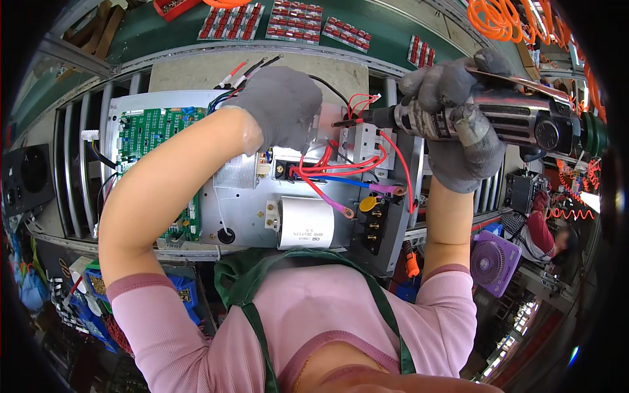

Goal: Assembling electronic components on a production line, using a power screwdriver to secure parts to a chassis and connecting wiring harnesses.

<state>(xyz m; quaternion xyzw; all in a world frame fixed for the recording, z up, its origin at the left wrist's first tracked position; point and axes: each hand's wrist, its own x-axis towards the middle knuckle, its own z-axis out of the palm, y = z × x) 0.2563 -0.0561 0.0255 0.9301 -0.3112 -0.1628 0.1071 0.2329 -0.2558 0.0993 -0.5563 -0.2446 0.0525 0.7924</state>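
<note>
A grey metal electrical panel (246, 206) lies on the conveyor rollers before me. It carries a green circuit board (149, 131), a silver cylindrical capacitor (305, 223), a white breaker block (362, 141) and red wires (327, 167). My left hand (280, 105), in a grey glove, presses down on the panel's upper middle, beside the breaker. My right hand (458, 114), also gloved, grips a metal pneumatic screwdriver (517, 121) held level. Its tip (341, 122) points left at the breaker block.
Trays of small red parts (291, 21) lie on the green belt beyond the panel. Orange coiled air hoses (498, 16) hang at the upper right. A purple fan (493, 261) and another person (547, 236) are at the lower right. A black box (26, 180) stands at left.
</note>
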